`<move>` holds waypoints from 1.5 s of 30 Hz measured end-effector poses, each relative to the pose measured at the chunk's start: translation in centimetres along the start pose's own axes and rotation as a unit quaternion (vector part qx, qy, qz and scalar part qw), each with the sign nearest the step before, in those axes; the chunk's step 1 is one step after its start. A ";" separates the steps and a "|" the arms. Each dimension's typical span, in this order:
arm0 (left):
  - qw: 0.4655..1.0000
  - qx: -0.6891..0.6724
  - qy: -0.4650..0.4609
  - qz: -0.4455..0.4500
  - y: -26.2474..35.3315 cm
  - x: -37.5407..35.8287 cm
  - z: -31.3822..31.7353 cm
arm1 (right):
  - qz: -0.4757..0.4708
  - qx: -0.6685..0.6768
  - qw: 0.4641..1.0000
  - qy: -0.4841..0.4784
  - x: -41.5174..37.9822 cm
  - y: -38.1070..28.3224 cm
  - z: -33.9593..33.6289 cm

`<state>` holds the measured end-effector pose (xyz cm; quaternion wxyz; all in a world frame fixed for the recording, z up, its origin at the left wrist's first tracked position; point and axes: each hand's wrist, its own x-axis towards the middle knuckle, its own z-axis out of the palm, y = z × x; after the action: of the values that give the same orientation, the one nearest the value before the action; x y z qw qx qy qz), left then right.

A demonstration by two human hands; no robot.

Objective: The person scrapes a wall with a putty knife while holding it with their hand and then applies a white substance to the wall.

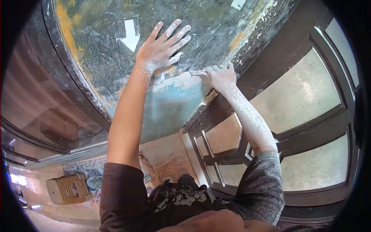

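My left hand lies with fingers spread against a grey-green, scratched coating on a framed pane. White dust covers its fingers and wrist. My right hand, dusted white up the forearm, is closed around a flat, narrow scraper. The scraper's edge points left, at the lower border of the coating. Ragged pale flakes hang along that border, just below both hands. Beneath it, bare bluish glass shows. Most of the scraper is hidden by my right fingers.
Dark-framed doors with frosted panels stand close on my right. A dark, glossy frame runs along the left. A tan plastic stool-like object sits on the floor at lower left, beside a stained, printed sheet.
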<state>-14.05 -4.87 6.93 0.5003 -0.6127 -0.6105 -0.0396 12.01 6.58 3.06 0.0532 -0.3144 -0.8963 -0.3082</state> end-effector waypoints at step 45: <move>1.000 -0.009 0.000 0.000 0.1 -0.2 0.0 | 0.024 0.020 0.999 -0.017 -0.3 -1.6 -0.2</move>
<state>-13.98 -4.94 6.74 0.4950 -0.6174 -0.6097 -0.0453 11.25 5.34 2.26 0.0519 -0.3397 -0.8952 -0.2838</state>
